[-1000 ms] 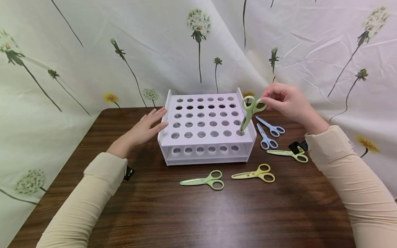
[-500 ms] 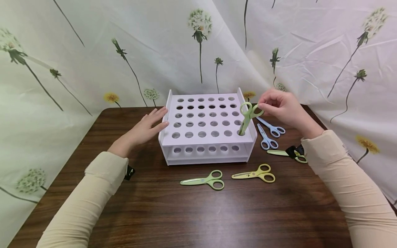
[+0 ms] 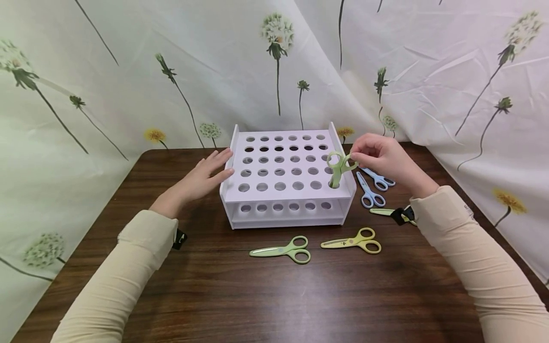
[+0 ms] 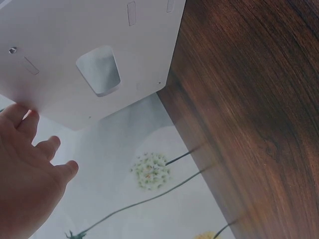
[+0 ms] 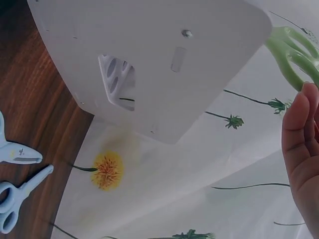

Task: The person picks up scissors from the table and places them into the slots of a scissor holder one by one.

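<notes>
**Right hand holds green scissors, points down, in the rack's front right corner hole**

The right hand [image 3: 377, 157] pinches one finger loop of the green scissors [image 3: 338, 169]. The head view shows their blades going down into the front right corner hole of the white rack [image 3: 288, 194], which stands toward the bench's [image 3: 274, 305] back edge. From the right wrist, the right side panel [image 5: 154, 45] hides those blades; only the handles show past its edge, with fingers closed on a loop.

The left hand [image 3: 199, 177] has its fingers loosely extended at the rack's left side. The left wrist view adds detail: fingertips meet the edge of the left side panel [image 4: 139, 55], which has a large cut-out and a small screw [image 4: 13, 50].

On the bench, between the rack and the front edge, lie a second green pair [image 3: 280, 250] and a yellow pair [image 3: 343, 242]. Toward the right edge are two blue pairs [image 3: 367, 192], which the right wrist camera also catches, and a third green pair [image 3: 381, 211]. A black strap [image 3: 400, 216] at the right wrist partly covers that last one in the head view.
</notes>
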The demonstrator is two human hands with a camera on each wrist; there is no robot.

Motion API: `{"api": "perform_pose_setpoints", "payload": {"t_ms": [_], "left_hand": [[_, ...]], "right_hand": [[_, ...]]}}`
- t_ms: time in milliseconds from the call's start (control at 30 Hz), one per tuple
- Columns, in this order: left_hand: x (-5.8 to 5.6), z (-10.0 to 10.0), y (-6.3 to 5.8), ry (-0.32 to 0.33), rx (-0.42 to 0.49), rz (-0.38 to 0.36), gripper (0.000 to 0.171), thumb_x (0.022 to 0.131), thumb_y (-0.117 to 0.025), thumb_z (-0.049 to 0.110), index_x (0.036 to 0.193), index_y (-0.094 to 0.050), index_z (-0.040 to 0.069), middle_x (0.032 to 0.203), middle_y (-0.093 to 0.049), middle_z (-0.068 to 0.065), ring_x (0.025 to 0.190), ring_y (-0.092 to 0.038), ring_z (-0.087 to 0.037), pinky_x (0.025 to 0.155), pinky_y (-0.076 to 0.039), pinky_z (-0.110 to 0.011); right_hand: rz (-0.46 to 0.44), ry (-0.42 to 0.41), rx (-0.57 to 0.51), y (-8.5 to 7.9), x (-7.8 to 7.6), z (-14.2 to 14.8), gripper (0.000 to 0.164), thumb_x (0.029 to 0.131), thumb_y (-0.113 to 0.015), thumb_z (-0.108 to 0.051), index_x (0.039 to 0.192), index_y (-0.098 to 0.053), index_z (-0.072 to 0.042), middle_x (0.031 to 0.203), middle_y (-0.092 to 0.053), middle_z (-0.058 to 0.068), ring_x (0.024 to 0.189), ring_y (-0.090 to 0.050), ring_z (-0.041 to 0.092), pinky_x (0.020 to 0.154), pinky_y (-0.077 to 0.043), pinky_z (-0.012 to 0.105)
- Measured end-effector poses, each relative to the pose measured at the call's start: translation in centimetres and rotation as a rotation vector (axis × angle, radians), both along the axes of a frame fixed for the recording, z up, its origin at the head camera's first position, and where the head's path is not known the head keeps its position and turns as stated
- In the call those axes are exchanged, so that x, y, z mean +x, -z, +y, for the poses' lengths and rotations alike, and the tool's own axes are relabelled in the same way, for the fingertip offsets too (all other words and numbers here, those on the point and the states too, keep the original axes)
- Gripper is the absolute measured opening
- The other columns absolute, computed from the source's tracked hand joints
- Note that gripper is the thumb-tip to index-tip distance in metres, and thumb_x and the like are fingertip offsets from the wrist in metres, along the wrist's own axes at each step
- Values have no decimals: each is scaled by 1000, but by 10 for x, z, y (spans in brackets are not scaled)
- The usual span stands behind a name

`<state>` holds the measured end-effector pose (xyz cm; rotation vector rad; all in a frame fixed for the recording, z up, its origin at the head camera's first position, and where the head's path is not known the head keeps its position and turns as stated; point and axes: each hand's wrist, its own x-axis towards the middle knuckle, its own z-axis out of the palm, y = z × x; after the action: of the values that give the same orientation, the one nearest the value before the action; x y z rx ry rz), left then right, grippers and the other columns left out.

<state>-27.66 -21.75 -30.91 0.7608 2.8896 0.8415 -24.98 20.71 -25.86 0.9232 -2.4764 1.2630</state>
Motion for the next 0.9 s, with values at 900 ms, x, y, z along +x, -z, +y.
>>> {"api": "perform_pose_setpoints", "payload": {"t_ms": [900], "left_hand": [[0,0,0,1,-8,6,64,96,-39,46,148,-22,12,152,-15,-4,138,-2,-25,108,2,-47]], "right_hand": [[-5,5,69,8,16,-16,6,82,-61,10,79,-60,5,80,-57,11,62,-49,9,53,-40,18]]}}
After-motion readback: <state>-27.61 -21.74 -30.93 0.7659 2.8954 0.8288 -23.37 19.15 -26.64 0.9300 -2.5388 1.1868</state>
